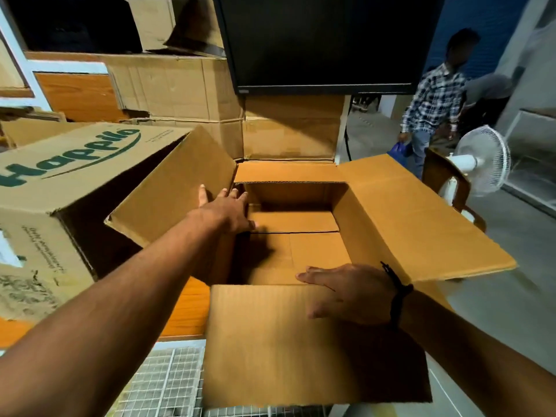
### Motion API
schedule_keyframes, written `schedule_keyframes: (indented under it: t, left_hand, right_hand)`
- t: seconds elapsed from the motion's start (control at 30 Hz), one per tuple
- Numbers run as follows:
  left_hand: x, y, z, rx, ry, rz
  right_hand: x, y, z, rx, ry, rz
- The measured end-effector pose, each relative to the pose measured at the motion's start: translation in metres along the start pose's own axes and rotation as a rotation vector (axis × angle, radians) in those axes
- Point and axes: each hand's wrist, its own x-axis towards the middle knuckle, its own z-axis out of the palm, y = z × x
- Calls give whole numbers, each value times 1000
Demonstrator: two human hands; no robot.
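Observation:
An open brown cardboard box [373, 224] stands in front of me with its four flaps spread out and nothing visible inside. My left hand [227, 210] reaches to the box's left rim, fingers stretched out and touching the left flap [168, 191] where it folds. My right hand [349, 293], with a black band on the wrist, lies flat with straight fingers on the near flap [270, 350] at the box's front edge.
A printed "Happilo" carton [66, 176] lies at the left, with more cartons [180, 85] stacked behind. A dark screen [325, 40] hangs above the box. At the right stand a white fan [481, 161] and a person in a checked shirt [433, 100]. A wire grid [162, 386] is below.

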Motion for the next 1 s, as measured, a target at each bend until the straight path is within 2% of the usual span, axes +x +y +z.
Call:
schedule_keyframes:
  t: [0.17,0.27,0.43,0.6,0.77,0.87,1.0]
  left_hand:
    - [6,22,3,6,-4,-32]
    - [6,28,6,91,-9,-77]
    - [14,21,4,144,44,-99]
    - [33,19,-6,140,22,-89]
    - [54,9,-3,158,-11,-110]
    - [63,6,0,171,11,-120]
    - [70,5,0,143,21,-158]
  right_hand:
    - [-5,33,-15,150,-148,-9]
    - [17,41,-33,107,-225,14]
    - [95,48,-62,-55,-10,14]
    - [168,67,-77,-47,48,136]
    - [209,79,-34,-61,29,239]
    - [225,95,-28,-108,165,314]
    - [237,109,-48,-100,486,328]
